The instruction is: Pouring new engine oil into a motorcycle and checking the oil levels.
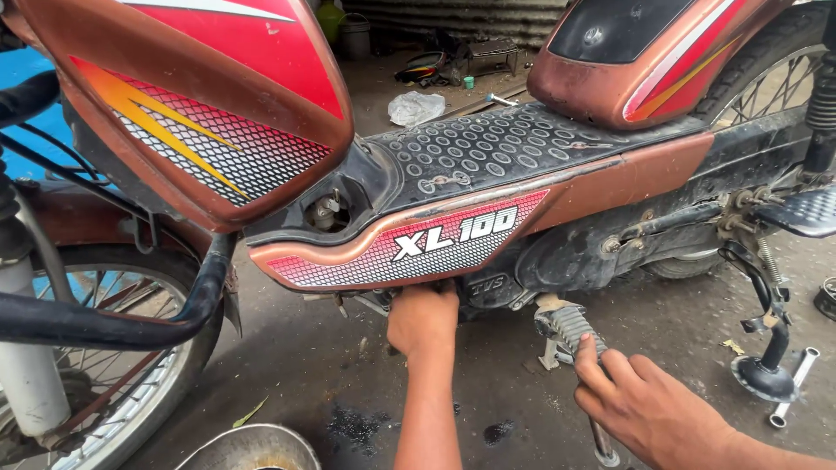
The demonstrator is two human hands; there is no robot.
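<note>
Rust-brown and red bodywork fills the view as a person works low on a small moped (488, 200) standing on a stained concrete floor (331, 365). The left hand (423, 318) reaches up under the patterned red side panel (409, 248), its fingers hidden behind the panel's lower edge, so whether they grip anything there cannot be told. To the right of it, near but apart, the right hand (640, 400) rests its fingertips on the ribbed footrest (566, 326), fingers loosely curled and holding nothing; a thin metal rod (601, 442) stands on the floor just beside that wrist. Below the left forearm, dark wet patches (357, 426) mark the concrete, and a round metal pan (252, 448) sits at the bottom edge, left of the arm. Farther right of the right hand, the centre stand (771, 348) props the machine.

Risks, as a judgement: the left hand works blind among parts beneath the engine, where a sharp edge or a hot surface could catch the knuckles. A hard pull there, or weight leaned on the footrest, could rock the moped on its stand. Anything that drips would miss the pan, which lies off to the left, and a wet floor could let a bracing hand slip.
</note>
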